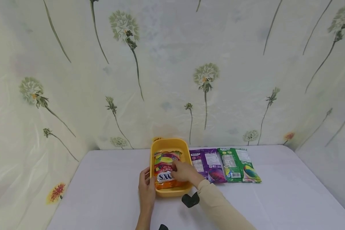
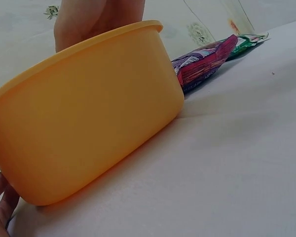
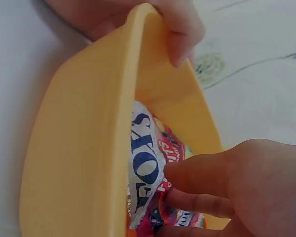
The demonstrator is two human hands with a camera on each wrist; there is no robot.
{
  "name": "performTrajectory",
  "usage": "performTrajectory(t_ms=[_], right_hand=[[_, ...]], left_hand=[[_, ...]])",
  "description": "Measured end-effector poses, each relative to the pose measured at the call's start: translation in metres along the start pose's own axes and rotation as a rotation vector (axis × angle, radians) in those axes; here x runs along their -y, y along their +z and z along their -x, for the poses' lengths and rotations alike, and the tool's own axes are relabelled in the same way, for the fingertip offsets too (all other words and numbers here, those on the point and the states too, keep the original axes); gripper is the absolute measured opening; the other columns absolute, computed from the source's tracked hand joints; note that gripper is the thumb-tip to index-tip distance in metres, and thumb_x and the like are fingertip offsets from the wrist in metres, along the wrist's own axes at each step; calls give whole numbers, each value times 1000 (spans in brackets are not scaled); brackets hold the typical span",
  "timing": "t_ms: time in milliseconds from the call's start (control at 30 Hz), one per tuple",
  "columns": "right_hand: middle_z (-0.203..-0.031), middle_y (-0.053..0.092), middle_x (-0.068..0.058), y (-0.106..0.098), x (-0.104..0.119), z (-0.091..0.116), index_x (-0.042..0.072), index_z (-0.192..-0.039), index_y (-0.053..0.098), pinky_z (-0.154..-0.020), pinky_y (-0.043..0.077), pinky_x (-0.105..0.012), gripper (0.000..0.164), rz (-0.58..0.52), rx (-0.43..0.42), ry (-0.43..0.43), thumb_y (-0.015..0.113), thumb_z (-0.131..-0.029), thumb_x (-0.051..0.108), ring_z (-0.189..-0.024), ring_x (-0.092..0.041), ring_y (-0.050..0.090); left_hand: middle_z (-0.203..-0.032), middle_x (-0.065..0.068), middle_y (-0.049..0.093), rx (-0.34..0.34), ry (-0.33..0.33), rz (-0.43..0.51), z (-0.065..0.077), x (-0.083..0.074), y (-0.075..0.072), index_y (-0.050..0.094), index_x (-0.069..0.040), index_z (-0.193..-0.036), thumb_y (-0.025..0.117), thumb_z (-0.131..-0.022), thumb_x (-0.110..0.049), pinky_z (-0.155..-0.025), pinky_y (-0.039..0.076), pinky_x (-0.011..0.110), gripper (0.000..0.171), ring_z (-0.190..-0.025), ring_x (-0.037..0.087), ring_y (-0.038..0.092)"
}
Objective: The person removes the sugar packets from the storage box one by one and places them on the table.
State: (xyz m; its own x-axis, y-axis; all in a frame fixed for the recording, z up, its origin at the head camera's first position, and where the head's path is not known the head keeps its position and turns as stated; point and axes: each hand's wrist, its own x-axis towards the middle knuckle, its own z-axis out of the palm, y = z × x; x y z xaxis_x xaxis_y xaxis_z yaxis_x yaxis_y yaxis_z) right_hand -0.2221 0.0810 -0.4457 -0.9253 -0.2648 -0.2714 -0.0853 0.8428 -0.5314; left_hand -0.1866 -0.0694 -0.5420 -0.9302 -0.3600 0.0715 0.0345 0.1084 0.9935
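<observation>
In the head view a yellow plastic tub [image 1: 173, 193] stands on the table, with a red and orange FOX'S fruit candy bag [image 1: 164, 176] lying in it. My left hand [image 1: 147, 188] holds the tub's left side; the right wrist view has its thumb hooked over the rim. My right hand [image 1: 185, 172] reaches in over the tub's right side. Its extended thumb and fingers [image 3: 197, 173] touch the candy bag, spread apart over the printed front. From the left wrist, the tub's outer wall [image 2: 89, 118] hides the bag.
Right beside the tub lies a purple candy bag [image 1: 211, 161], and next to it a green candy bag [image 1: 238, 164]. A white cloth [image 1: 112, 182] covers the table. Behind it hangs a dandelion-print curtain [image 1: 166, 80].
</observation>
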Motion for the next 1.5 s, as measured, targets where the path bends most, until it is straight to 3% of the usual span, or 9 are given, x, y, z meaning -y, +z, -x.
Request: performTrajectory(t_ms=[300, 600, 833, 1000, 1200, 1500], right_hand=[[-124, 56, -13, -4, -4, 1, 11, -127, 50, -101, 43, -52, 43, -175, 66, 14, 62, -88, 26, -108, -28, 54], [-129, 40, -19, 1, -9, 3, 11, -125, 52, -101, 42, -54, 46, -299, -63, 62, 68, -84, 22, -113, -33, 46], [-132, 48, -18, 1, -13, 5, 11, -124, 54, -101, 43, -53, 41, -325, -108, 27, 65, -86, 20, -115, -33, 50], [-126, 56, -16, 2, -14, 5, 8, -121, 53, -96, 48, -48, 37, -368, -117, 2, 64, -87, 17, -108, -29, 56], [-123, 44, -17, 5, -18, 2, 10, -111, 51, -94, 49, -46, 27, -426, -185, -18, 62, -88, 13, -107, -29, 49], [-128, 39, -13, 7, -28, 4, 16, -117, 51, -98, 47, -47, 27, -513, -201, -44, 59, -91, 17, -113, -29, 46]], left_hand=[[-126, 2, 56, 10, 21, -4, 1, -4, -2, 50, -17, -129, 51, -91, -11, -98, 48, 40, 38, -112, 18, 57], [-127, 5, 56, 3, 28, -7, 1, 0, -1, 50, -16, -129, 52, -91, -9, -97, 49, 41, 38, -112, 21, 57], [-127, 4, 57, 6, 28, -8, 2, -1, -1, 50, -17, -129, 52, -91, -9, -96, 49, 40, 39, -111, 19, 57], [-127, 3, 57, 2, 22, -8, 1, 0, -1, 50, -17, -129, 53, -91, -9, -95, 50, 38, 39, -110, 19, 58], [-127, 5, 57, -2, 23, -6, 1, 0, 0, 51, -15, -128, 52, -91, -7, -97, 48, 41, 38, -112, 21, 57], [-127, 9, 57, 5, 35, 13, 3, 1, -1, 51, -13, -128, 51, -92, -8, -98, 47, 44, 37, -113, 24, 58]])
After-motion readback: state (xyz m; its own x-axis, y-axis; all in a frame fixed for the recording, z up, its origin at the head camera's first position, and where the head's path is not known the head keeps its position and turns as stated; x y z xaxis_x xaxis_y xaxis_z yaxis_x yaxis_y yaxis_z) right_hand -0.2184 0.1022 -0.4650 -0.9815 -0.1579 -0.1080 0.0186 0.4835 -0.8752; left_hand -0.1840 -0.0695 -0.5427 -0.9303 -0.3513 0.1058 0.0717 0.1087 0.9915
